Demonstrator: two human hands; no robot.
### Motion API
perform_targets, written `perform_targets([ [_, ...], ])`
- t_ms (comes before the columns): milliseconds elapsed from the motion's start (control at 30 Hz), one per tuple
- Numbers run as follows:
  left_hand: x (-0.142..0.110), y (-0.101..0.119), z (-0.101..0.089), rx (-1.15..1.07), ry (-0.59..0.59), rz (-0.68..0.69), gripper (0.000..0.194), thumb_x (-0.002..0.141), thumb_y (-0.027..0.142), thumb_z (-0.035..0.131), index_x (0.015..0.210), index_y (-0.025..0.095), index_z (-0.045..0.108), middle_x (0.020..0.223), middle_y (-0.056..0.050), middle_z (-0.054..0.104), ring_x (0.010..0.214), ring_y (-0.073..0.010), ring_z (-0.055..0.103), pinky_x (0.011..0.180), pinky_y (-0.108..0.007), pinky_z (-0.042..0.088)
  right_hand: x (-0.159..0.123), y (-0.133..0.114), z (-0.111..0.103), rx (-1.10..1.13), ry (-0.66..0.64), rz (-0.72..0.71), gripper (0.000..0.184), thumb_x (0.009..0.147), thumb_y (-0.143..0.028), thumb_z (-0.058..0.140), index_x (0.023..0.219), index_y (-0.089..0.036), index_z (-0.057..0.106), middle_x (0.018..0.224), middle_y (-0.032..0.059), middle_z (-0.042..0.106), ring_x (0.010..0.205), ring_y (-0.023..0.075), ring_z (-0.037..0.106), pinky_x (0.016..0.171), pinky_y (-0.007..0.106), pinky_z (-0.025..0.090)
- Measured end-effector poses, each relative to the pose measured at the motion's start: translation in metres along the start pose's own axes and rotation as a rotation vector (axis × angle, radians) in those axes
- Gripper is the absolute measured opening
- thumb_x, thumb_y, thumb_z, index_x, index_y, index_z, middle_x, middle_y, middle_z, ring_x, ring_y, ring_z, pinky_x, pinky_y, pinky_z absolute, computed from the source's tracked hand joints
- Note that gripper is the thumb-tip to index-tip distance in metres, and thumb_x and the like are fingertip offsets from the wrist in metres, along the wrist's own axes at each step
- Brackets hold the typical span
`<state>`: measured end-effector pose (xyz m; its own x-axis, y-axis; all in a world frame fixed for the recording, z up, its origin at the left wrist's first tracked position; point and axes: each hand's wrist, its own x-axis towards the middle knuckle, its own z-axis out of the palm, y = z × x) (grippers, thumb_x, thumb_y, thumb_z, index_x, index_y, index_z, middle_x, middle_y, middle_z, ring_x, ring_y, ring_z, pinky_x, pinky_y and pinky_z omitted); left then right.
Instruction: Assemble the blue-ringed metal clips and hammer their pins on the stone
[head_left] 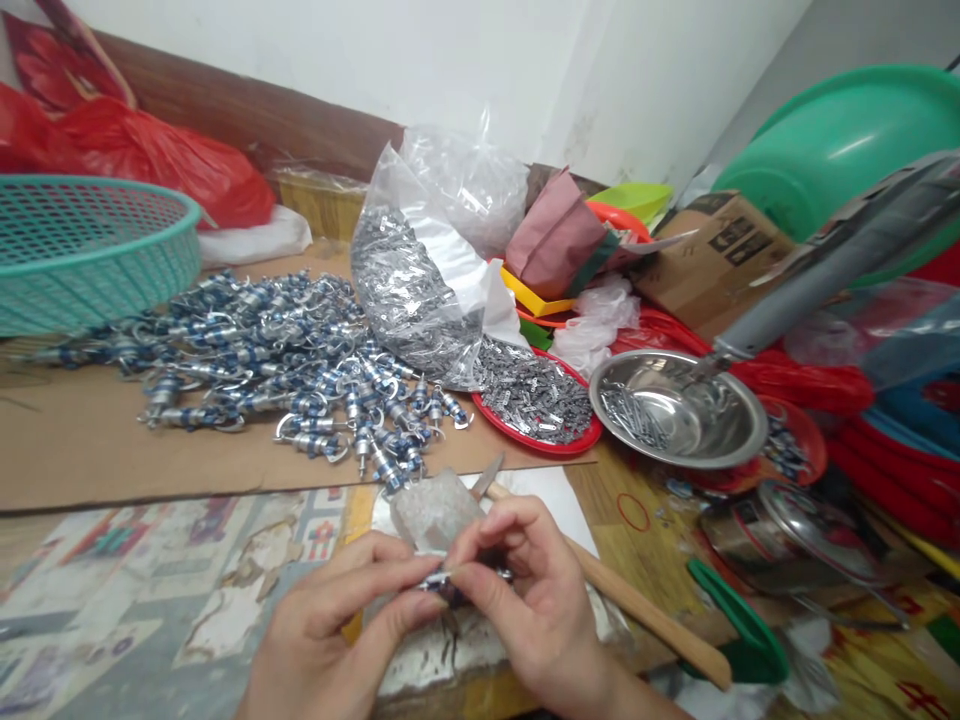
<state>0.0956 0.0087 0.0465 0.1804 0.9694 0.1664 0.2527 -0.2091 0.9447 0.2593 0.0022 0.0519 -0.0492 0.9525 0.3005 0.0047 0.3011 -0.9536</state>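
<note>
My left hand [345, 620] and my right hand [521, 590] meet at the front middle, both closed on a small silver-and-blue metal fitting [433, 581]. Thumbs and forefingers pinch it, and the fingers hide most of its shape. Just behind the hands lies a grey, stone-like block [431, 508]. A wooden handle [652, 610] runs under and past my right hand, with a pointed metal piece [489, 474] near its far end. Farther back, a heap of silver-and-blue hooked fittings [262, 340] is spread over a cardboard sheet [90, 430].
A plastic bag [412, 280] of small metal plates spills into a red plate [540, 448]. Beside it stands a steel bowl [694, 440] holding thin metal pins. A turquoise basket [82, 260] is at left. A lidded metal pot [780, 540] and green plastic piece [739, 625] are at right.
</note>
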Motion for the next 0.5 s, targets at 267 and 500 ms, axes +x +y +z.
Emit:
perform_targets([
  [267,0.000,0.009,-0.005,-0.060,-0.007,-0.077,0.009,0.074,0.031,0.067,0.075,0.032,0.076,0.074,0.002,0.072,0.073,-0.0156,0.066,0.066,-0.014,0.050,0.005,-0.005,-0.023,-0.618,-0.255,-0.809,0.016,0.090,-0.012,0.047,0.097,-0.012,0.062,0.086,0.0100,0.067,0.074,0.0145,0.063,0.064,0.022,0.054],
  [500,-0.002,0.009,-0.008,0.080,0.009,-0.042,0.007,0.071,0.034,0.069,0.074,0.033,0.075,0.088,0.002,0.074,0.085,-0.0174,0.066,0.077,-0.012,0.047,0.005,-0.007,-0.024,-0.635,-0.191,-0.788,0.019,0.089,-0.010,0.048,0.093,-0.010,0.067,0.089,0.0123,0.071,0.079,0.0148,0.067,0.067,0.022,0.055],
])
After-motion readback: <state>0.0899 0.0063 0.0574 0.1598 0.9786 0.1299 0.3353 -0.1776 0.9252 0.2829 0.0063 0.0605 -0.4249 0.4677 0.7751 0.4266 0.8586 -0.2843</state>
